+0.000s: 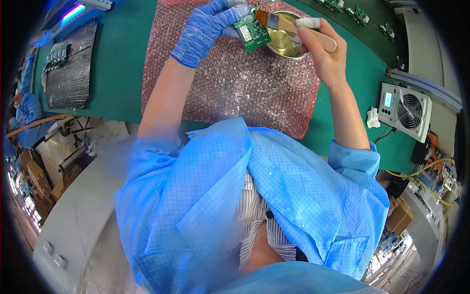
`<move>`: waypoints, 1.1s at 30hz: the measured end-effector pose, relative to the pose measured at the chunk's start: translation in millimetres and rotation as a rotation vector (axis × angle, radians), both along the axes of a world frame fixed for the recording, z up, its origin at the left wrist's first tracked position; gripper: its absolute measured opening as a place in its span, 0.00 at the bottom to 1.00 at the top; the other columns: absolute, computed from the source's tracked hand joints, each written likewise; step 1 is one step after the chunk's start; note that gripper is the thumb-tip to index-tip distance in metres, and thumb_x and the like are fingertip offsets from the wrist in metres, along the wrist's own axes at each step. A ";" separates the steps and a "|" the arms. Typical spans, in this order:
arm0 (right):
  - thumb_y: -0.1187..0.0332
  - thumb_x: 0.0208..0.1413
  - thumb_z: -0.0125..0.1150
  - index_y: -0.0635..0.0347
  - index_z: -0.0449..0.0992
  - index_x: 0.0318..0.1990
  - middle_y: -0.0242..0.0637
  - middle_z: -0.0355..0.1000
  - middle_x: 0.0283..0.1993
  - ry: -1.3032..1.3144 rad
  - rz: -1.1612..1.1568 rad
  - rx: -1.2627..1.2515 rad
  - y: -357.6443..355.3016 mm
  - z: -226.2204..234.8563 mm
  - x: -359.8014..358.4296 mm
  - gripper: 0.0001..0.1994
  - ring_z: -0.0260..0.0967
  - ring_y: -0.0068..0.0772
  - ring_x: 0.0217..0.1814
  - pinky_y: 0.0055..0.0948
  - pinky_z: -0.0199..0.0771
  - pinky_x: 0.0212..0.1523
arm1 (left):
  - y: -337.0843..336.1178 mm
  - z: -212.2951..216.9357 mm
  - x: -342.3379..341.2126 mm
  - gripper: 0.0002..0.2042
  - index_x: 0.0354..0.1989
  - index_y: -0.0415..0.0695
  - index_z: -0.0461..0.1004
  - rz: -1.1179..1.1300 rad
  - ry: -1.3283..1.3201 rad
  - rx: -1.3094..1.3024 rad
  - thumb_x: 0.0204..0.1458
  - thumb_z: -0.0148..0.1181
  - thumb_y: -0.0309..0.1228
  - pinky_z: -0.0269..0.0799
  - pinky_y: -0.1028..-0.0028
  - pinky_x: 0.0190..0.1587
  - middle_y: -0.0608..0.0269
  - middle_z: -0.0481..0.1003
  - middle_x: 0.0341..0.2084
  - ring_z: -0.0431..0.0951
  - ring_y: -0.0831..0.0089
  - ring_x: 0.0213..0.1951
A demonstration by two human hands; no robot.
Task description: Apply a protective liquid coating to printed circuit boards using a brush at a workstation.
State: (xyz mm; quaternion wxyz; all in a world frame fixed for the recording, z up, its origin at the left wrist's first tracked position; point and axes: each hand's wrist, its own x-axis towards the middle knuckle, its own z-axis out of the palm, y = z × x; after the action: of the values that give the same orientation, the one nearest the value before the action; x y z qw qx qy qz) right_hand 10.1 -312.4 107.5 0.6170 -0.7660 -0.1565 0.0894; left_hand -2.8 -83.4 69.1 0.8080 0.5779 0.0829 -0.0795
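Observation:
My left hand [208,30], in a blue knit glove with pale fingertips, grips a green circuit board [253,35] by its upper left side. My right hand [324,45], bare apart from white finger covers, is closed round the wooden handle of a flat brush [286,25]. The brush's brown bristles reach the board's upper right edge; whether they press on it I cannot tell. Just beneath the brush and beside the board stands a round metal bowl [282,44] with clear yellowish liquid in it.
Pink bubble wrap [230,88] covers the middle of the green table [115,73]. A black mat [73,78] with several boards lies left, near a glowing violet lamp [73,13]. More boards [360,15] are at the far right. A white fan unit [405,110] and crumpled tissue [373,117] sit right.

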 end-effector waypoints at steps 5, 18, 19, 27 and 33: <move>0.66 0.53 0.56 0.63 0.73 0.40 0.29 0.70 0.29 0.130 0.104 0.000 -8.8 -16.3 -6.1 0.11 0.64 0.15 0.27 0.16 0.65 0.26 | 3.4 -0.9 -1.7 0.12 0.42 0.40 0.72 0.052 -0.037 -0.047 0.50 0.58 0.30 0.73 0.81 0.31 0.65 0.75 0.31 0.76 0.79 0.30; 0.68 0.53 0.55 0.64 0.72 0.35 0.32 0.71 0.26 0.100 -0.104 0.042 19.6 -25.0 -29.0 0.08 0.65 0.16 0.20 0.15 0.65 0.20 | -5.4 -7.1 -2.1 0.09 0.41 0.42 0.68 0.298 -0.082 -0.205 0.51 0.55 0.25 0.77 0.76 0.33 0.62 0.73 0.34 0.76 0.74 0.34; 0.69 0.53 0.55 0.64 0.72 0.35 0.31 0.71 0.25 0.140 -0.083 0.028 18.2 -24.0 -29.7 0.07 0.65 0.16 0.20 0.15 0.64 0.20 | -5.2 -7.0 -3.0 0.09 0.41 0.42 0.68 0.301 -0.082 -0.205 0.51 0.55 0.25 0.77 0.76 0.33 0.62 0.73 0.34 0.76 0.74 0.34; 0.70 0.53 0.55 0.64 0.71 0.35 0.31 0.70 0.24 0.161 -0.148 0.065 26.7 -21.0 -22.7 0.07 0.65 0.16 0.20 0.15 0.64 0.20 | -4.8 -11.4 7.2 0.09 0.42 0.41 0.68 0.357 -0.117 -0.185 0.52 0.55 0.25 0.77 0.78 0.33 0.63 0.73 0.33 0.76 0.75 0.33; 0.70 0.53 0.55 0.65 0.71 0.36 0.32 0.70 0.25 0.145 -0.206 0.115 23.2 -21.2 -17.0 0.08 0.65 0.17 0.21 0.16 0.64 0.21 | 32.5 -48.6 62.1 0.05 0.36 0.44 0.71 0.445 -0.131 -0.176 0.51 0.57 0.27 0.73 0.81 0.25 0.65 0.74 0.28 0.73 0.80 0.25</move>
State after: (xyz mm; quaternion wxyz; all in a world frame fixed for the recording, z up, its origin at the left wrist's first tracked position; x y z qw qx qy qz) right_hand -6.9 -289.2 86.4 0.6756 -0.7328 -0.0366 0.0716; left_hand 59.3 -50.9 20.5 0.8564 0.4769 0.1482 0.1312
